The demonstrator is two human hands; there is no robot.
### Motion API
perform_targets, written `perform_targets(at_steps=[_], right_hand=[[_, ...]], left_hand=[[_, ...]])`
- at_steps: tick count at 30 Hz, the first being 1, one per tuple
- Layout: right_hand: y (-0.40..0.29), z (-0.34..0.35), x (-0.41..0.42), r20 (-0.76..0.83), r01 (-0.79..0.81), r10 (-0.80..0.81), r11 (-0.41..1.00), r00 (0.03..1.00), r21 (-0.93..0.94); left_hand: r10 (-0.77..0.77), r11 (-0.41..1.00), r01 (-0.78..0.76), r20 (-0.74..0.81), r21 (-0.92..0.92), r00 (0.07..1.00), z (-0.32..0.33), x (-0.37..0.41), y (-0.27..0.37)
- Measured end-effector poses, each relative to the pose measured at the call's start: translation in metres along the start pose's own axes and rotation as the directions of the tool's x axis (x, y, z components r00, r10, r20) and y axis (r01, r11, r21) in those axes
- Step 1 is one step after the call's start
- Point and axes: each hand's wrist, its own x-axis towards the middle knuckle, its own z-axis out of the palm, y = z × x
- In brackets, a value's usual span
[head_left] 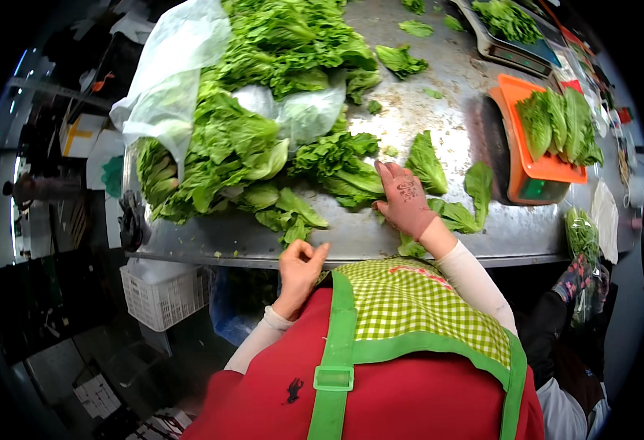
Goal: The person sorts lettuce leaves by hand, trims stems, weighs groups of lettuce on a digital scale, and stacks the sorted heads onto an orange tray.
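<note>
My left hand (301, 270), bare, is loosely curled at the front edge of the metal table (366, 242), and I see nothing in it. Just beyond its fingers lie loose lettuce leaves (294, 214). My right hand (405, 201) wears a reddish-brown glove with a dark print. Its fingers are stretched out, thumb apart, beside a lettuce head (355, 181) that they seem to touch. A single lettuce leaf piece (427, 165) lies past the glove, and more leaves (459, 214) lie to its right. A large lettuce pile (289, 49) covers the table's left side.
Translucent plastic bags (173, 71) drape over the pile. At right stands a scale with an orange tray (550, 173) bearing lettuce; another scale (514, 55) is behind. A white crate (162, 291) sits below the table. Another person's gloved hand (572, 278) holds bagged greens (581, 234).
</note>
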Motion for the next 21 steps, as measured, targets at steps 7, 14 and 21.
perform_targets(at_steps=[7, 14, 21], right_hand=[[-0.007, -0.024, -0.021, -0.018, 0.048, -0.046, 0.996, 0.999, 0.078], [0.006, -0.078, -0.067, -0.045, -0.159, 0.207, 0.854, 0.977, 0.495], [0.022, -0.089, -0.108, 0.202, -0.237, 0.672, -0.040, 0.713, 0.971]], left_hand=[[0.245, 0.969, -0.196, -0.481, 0.150, 0.842, -0.058, 0.043, -0.003], [0.537, 0.409, -0.678, 0.440, 0.610, 0.720, -0.029, 0.063, 0.043], [0.311, 0.252, -0.722, 0.653, 0.644, 0.691, -0.020, 0.090, 0.028]])
